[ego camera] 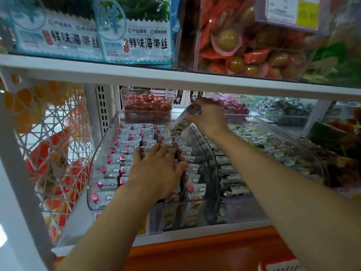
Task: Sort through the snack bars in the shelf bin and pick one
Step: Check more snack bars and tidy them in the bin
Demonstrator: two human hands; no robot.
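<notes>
Left hand (156, 169) is down in the clear shelf bin (101, 153), fingers straight and spread, lying flat on the rows of snack bars (125, 159), white wrappers with pink balloons and clouds, standing packed on edge from near to far. Right hand (208, 116) is up at the bin's far right corner, fingers curled round a single snack bar (183, 119), which is held clear above the rows and tilts down to the left. Just right, a neighbouring bin (283, 130) holds white-and-yellow packets. At the far end sits a clear box of red sweets (148, 104). Overhead on the upper shelf are seaweed packets (134, 38), and a white mesh basket (48, 133) hangs at left.
</notes>
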